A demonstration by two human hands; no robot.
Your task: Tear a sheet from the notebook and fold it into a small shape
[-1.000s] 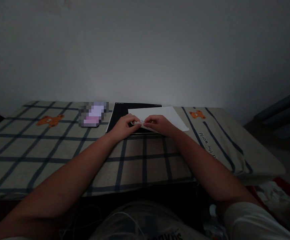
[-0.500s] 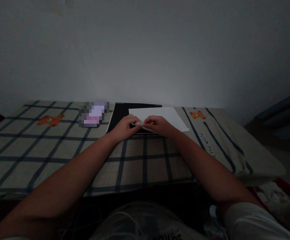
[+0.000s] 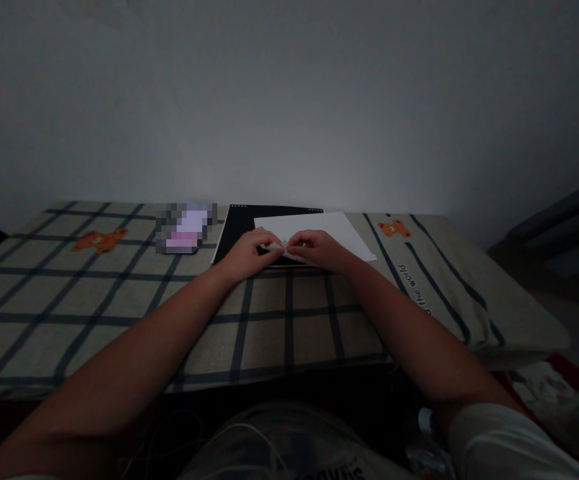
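Phone [image 3: 183,233], partly blurred, lies at left on the cloth-covered worktop [image 3: 264,340]. Next, above a black pad [image 3: 238,223], the left hand [image 3: 252,255] and the right hand [image 3: 320,249] pinch a small white piece [image 3: 284,245], each grip narrow. Since one second, almost nothing has moved; fine fingerwork seems unfinished. Behind the right hand rests a white sheet [image 3: 336,227].

The checked tablecloth [image 3: 264,340] bears a phone [image 3: 185,230] and a black pad [image 3: 238,230] under white paper [image 3: 326,225].
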